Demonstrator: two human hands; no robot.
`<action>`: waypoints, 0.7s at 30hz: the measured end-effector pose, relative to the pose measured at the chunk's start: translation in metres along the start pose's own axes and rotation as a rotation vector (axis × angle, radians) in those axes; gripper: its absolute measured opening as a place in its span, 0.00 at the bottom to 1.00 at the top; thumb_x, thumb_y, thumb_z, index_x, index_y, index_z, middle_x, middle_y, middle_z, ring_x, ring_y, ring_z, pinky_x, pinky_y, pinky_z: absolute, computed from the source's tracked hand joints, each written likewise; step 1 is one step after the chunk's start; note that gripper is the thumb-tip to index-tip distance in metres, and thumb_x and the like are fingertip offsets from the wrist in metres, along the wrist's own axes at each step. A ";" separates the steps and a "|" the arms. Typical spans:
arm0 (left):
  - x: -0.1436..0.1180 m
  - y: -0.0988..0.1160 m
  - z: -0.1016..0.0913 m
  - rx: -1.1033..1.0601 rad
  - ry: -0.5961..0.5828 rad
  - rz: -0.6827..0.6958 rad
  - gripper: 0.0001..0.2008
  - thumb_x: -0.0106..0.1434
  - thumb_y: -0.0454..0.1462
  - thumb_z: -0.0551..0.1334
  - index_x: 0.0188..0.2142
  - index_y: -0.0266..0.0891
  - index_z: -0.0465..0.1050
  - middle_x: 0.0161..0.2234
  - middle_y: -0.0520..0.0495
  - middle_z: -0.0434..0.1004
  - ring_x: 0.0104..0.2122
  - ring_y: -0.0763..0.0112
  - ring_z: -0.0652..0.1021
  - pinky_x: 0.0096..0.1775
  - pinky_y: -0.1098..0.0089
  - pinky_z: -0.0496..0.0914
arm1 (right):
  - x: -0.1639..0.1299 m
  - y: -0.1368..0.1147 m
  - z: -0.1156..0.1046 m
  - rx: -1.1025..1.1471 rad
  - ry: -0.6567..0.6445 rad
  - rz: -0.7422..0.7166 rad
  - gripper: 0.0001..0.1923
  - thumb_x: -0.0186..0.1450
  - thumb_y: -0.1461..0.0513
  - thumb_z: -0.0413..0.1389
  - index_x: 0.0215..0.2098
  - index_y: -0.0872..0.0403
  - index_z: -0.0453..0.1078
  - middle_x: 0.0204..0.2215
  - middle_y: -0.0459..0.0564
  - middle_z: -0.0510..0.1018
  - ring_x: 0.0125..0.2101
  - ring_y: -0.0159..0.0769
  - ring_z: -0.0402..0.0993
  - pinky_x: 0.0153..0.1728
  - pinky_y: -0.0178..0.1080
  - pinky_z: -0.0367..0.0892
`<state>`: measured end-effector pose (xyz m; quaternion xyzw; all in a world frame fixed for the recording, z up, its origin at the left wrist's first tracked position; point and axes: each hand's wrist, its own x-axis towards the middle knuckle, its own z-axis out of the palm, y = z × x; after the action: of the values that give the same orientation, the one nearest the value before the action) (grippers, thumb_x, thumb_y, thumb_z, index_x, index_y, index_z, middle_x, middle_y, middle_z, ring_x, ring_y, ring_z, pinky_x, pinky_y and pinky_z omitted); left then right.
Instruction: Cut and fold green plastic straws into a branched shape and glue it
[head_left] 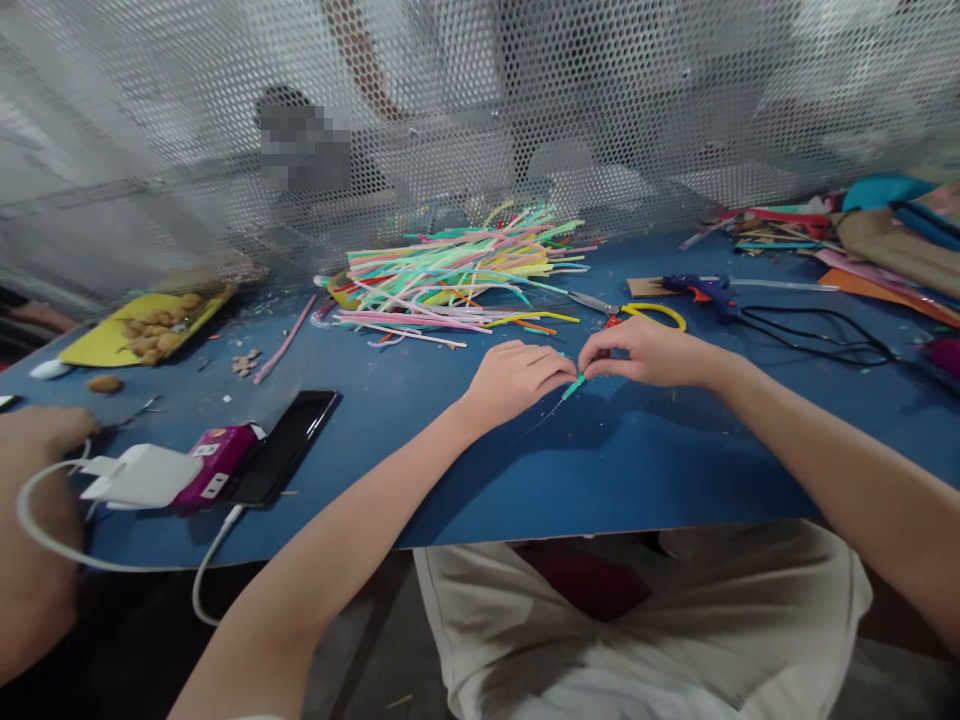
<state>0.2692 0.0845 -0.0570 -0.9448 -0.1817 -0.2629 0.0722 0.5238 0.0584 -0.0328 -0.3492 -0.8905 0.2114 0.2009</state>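
My left hand (523, 382) and my right hand (634, 352) meet above the middle of the blue table. Between their fingertips is a short green pipe cleaner piece (573, 388), pinched from both sides. A thin bare wire trails from its lower end toward the lower left. Fingers cover part of the piece. Just beyond my right hand lie scissors (660, 312) with yellow handles. A loose pile of pastel pipe cleaners (457, 265) spreads out past my left hand.
At left are a phone (289, 445), a purple power strip (221, 462) with a white charger (142, 475), and a co-worker's arm (37, 500). A yellow tray (97, 335) holds brown lumps. A blue glue gun (705, 288) with black cord lies right. Perforated metal (450, 120) stands behind.
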 end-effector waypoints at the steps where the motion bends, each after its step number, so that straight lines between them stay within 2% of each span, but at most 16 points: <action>1: 0.000 0.000 0.000 -0.005 -0.003 -0.003 0.15 0.76 0.45 0.55 0.43 0.44 0.79 0.41 0.51 0.85 0.38 0.75 0.82 0.38 0.69 0.65 | 0.000 0.000 -0.001 -0.013 0.001 -0.001 0.10 0.71 0.55 0.55 0.40 0.49 0.78 0.36 0.45 0.84 0.33 0.33 0.77 0.37 0.35 0.66; 4: 0.000 0.001 0.001 -0.030 -0.025 -0.037 0.15 0.76 0.44 0.54 0.44 0.44 0.78 0.42 0.51 0.85 0.39 0.74 0.82 0.40 0.69 0.66 | 0.000 0.000 -0.004 -0.059 0.010 0.006 0.11 0.71 0.55 0.55 0.40 0.49 0.78 0.35 0.45 0.84 0.32 0.33 0.76 0.36 0.36 0.65; 7: 0.000 0.003 0.000 -0.055 -0.057 -0.140 0.15 0.75 0.46 0.55 0.45 0.43 0.77 0.43 0.50 0.84 0.38 0.72 0.81 0.40 0.69 0.67 | -0.002 0.007 -0.009 -0.091 0.004 0.034 0.11 0.71 0.54 0.55 0.40 0.48 0.78 0.33 0.45 0.83 0.30 0.33 0.74 0.35 0.36 0.63; 11: 0.001 0.002 0.000 -0.064 -0.125 -0.352 0.16 0.72 0.50 0.57 0.45 0.42 0.74 0.41 0.50 0.81 0.38 0.69 0.80 0.36 0.70 0.67 | -0.007 0.027 -0.017 -0.055 -0.131 0.058 0.13 0.67 0.49 0.59 0.36 0.48 0.81 0.35 0.47 0.82 0.32 0.35 0.73 0.35 0.38 0.64; 14: 0.001 -0.001 0.002 -0.051 -0.202 -0.426 0.14 0.71 0.49 0.59 0.42 0.42 0.74 0.40 0.49 0.80 0.38 0.68 0.79 0.35 0.70 0.67 | -0.009 0.039 -0.019 -0.058 -0.230 0.039 0.14 0.66 0.47 0.61 0.37 0.46 0.83 0.37 0.49 0.80 0.33 0.36 0.73 0.36 0.39 0.65; 16: 0.000 -0.001 0.004 -0.044 -0.255 -0.448 0.14 0.69 0.50 0.61 0.41 0.42 0.74 0.40 0.48 0.80 0.38 0.67 0.79 0.34 0.69 0.67 | -0.009 0.041 -0.018 -0.089 -0.199 0.041 0.15 0.67 0.47 0.59 0.40 0.46 0.82 0.36 0.49 0.80 0.33 0.36 0.73 0.36 0.39 0.65; 21: 0.001 0.000 0.009 -0.038 -0.313 -0.506 0.10 0.68 0.45 0.61 0.43 0.43 0.74 0.38 0.48 0.80 0.35 0.66 0.79 0.33 0.69 0.68 | -0.005 0.035 -0.009 -0.120 0.025 0.025 0.15 0.71 0.52 0.54 0.40 0.51 0.79 0.37 0.50 0.81 0.36 0.37 0.74 0.39 0.39 0.66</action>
<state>0.2743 0.0874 -0.0639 -0.8997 -0.4155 -0.1270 -0.0424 0.5503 0.0802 -0.0442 -0.3745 -0.8945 0.1559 0.1881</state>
